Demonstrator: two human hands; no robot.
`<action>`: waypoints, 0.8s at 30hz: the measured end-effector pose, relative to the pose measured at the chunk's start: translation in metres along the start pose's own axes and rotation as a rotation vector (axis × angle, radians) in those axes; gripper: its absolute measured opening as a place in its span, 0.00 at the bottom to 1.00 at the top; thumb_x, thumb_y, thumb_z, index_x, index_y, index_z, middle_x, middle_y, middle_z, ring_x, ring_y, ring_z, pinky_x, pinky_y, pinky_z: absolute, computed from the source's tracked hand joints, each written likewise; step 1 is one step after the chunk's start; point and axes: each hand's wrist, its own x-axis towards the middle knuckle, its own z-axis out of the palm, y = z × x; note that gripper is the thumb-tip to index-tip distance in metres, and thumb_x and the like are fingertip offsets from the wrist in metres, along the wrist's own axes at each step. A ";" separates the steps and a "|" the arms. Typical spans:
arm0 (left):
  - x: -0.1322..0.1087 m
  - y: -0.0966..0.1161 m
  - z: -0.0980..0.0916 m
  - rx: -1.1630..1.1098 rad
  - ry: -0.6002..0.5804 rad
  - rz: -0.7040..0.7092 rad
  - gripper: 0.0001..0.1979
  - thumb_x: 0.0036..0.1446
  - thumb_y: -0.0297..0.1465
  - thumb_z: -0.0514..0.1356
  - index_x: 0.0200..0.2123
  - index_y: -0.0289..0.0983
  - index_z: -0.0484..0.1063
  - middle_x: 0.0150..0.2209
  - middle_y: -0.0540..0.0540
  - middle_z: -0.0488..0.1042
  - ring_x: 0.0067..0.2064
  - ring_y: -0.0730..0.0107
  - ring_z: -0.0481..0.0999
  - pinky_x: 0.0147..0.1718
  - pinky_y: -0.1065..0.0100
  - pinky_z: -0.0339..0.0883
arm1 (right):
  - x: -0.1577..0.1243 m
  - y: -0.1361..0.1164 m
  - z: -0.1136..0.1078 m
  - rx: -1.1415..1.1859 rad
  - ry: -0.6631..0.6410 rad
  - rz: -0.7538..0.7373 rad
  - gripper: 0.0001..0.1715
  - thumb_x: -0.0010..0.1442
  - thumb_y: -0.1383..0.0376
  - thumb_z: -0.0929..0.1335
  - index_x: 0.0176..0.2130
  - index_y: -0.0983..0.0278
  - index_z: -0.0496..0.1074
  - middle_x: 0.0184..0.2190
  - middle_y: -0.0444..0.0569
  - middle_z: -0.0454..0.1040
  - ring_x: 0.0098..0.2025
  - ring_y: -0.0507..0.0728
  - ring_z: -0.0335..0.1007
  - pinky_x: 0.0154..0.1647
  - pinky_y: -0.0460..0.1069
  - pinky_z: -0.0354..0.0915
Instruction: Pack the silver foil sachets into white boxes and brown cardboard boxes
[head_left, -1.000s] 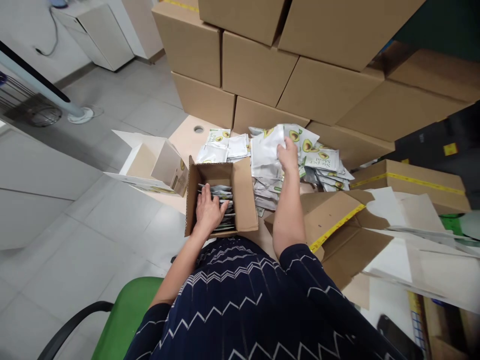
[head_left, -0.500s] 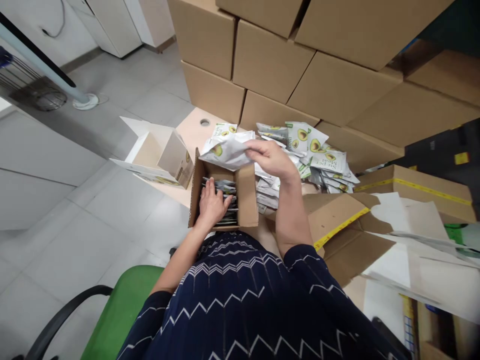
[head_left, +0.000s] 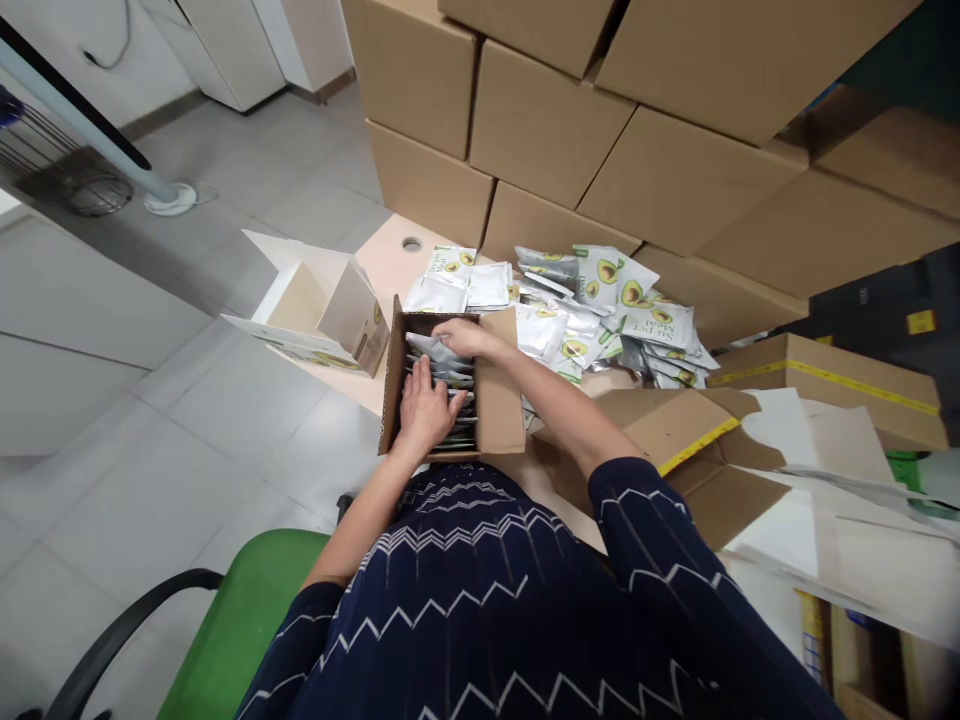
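A small open cardboard box (head_left: 502,395) stands in front of my body, with a row of flat sachets (head_left: 463,412) on edge inside it. My left hand (head_left: 426,408) rests on the row with its fingers stretched out. At the far end of the box, my right hand (head_left: 461,337) is closed on the top edge of a silvery sachet (head_left: 426,346), which is down inside the box. Behind and to the right of the box lies a loose heap of white sachets (head_left: 600,280) printed with avocados.
An open white carton (head_left: 330,325) sits on the table to the left. Large closed cardboard boxes (head_left: 547,120) are stacked behind. Opened cardboard (head_left: 675,425) with yellow tape lies at the right. A green chair (head_left: 244,610) stands at the lower left.
My right hand has moved down and left into the box, carrying a sachet from above the box's far edge. My left hand has stayed on the row.
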 end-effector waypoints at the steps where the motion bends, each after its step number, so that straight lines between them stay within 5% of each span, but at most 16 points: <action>1: 0.000 0.000 0.000 -0.005 -0.003 0.000 0.25 0.65 0.45 0.51 0.46 0.30 0.76 0.70 0.30 0.51 0.71 0.42 0.51 0.67 0.46 0.51 | 0.005 0.001 0.003 -0.046 -0.041 0.018 0.24 0.60 0.76 0.62 0.53 0.70 0.76 0.51 0.51 0.78 0.49 0.54 0.73 0.43 0.40 0.62; 8: 0.001 0.001 -0.002 0.001 -0.012 -0.012 0.23 0.65 0.45 0.52 0.44 0.32 0.76 0.70 0.33 0.54 0.71 0.43 0.51 0.66 0.46 0.52 | 0.024 -0.008 0.009 -0.270 -0.324 0.092 0.28 0.58 0.73 0.67 0.59 0.72 0.72 0.52 0.61 0.77 0.48 0.60 0.76 0.40 0.45 0.66; 16: 0.000 0.004 -0.005 0.010 -0.015 -0.006 0.25 0.65 0.47 0.52 0.46 0.32 0.76 0.71 0.33 0.52 0.72 0.41 0.48 0.68 0.45 0.48 | 0.027 0.003 -0.001 -0.222 -0.439 0.034 0.34 0.56 0.76 0.63 0.62 0.69 0.70 0.52 0.56 0.77 0.46 0.57 0.76 0.34 0.43 0.64; 24: 0.016 0.005 -0.007 0.011 -0.017 -0.022 0.28 0.66 0.49 0.48 0.45 0.32 0.76 0.71 0.32 0.51 0.72 0.42 0.46 0.67 0.43 0.47 | 0.040 0.012 0.011 -0.218 -0.482 -0.069 0.33 0.57 0.71 0.65 0.61 0.78 0.69 0.53 0.64 0.75 0.46 0.60 0.75 0.37 0.45 0.66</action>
